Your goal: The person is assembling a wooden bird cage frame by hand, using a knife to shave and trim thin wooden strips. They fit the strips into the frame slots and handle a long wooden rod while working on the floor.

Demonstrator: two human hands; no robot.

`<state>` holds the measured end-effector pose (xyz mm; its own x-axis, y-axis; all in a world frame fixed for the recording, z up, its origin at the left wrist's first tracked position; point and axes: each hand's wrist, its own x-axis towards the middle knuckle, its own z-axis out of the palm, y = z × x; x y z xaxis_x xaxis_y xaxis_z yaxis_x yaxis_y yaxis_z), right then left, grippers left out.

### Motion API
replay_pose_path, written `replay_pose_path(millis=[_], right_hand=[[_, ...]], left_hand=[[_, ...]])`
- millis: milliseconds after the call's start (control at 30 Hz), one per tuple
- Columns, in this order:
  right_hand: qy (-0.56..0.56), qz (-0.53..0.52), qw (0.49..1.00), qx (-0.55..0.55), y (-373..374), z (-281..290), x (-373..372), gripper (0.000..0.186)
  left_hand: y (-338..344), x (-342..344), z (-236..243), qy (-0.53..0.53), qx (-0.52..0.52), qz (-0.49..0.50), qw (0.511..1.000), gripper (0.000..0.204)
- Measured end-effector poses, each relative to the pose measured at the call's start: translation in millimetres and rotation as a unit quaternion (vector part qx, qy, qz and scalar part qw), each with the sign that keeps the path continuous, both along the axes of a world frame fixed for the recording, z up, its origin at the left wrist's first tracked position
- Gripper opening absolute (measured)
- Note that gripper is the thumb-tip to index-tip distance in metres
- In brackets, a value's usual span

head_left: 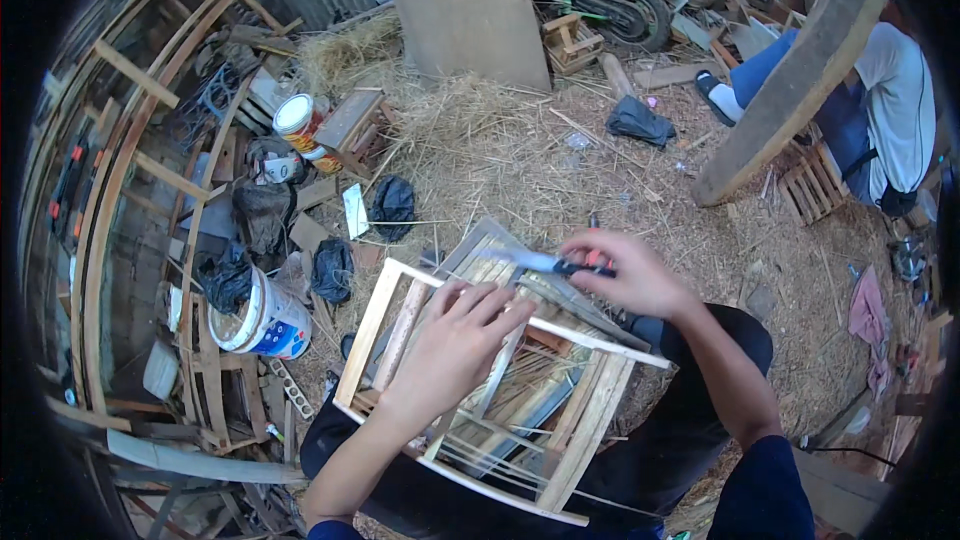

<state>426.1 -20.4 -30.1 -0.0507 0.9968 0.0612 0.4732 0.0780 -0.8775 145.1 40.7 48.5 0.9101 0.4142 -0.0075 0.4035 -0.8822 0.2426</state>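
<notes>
Item 1: slatted wooden frame (597,420), pale timber, lying across the lap (730,340) of the worker I am watching. Step in hand, as I judge it remotely: bladed work around the far rail (600,342). The next move calls for a firm hold on the frame, with the left fingertips clear of the blade's line.

Item 2: left hand (445,345), laid over the far rail; fingers bent, slightly spread. I cannot tell whether they pinch the wood.

Item 3: right hand (640,275), beyond that rail; fingers wrapped around the black-and-red handle of 1 hand tool (572,267). Its pale blade is blurred; I cannot tell knife from saw, nor whether it touches wood.

Surroundings: straw-strewn floor (480,140); 1 white bucket (265,320), left; 1 green motorbike (597,7), farther off; 1 other person (900,100), right, partly behind a leaning wooden post (790,90).
</notes>
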Motion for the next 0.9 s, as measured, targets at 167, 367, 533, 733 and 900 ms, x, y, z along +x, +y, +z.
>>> replay_pose_path(millis=[167,367,533,733,900], right_hand=[[-0.061,0.042,0.997,-0.004,18.0,-21.8,-19.3,0.037],[-0.095,0.060,0.994,0.012,26.8,-48.1,-34.9,0.038],[-0.087,0.061,0.994,0.027,23.6,-93.5,-50.7,0.040],[-0.098,0.093,0.991,-0.022,7.1,-103.7,-55.3,0.054],[-0.158,0.105,0.981,-0.042,8.1,-85.4,-49.0,0.052]], left_hand=[[-15.1,1.9,2.8,0.010,-0.031,0.032,0.999,0.064],[-31.1,-31.0,0.2,0.015,-0.071,0.059,0.996,0.069],[-29.9,-27.9,-21.9,-0.053,-0.034,0.035,0.997,0.066],[-30.5,-34.6,-24.2,-0.079,-0.033,0.031,0.996,0.059],[-29.0,-29.4,-18.8,-0.057,-0.062,0.035,0.996,0.056]])
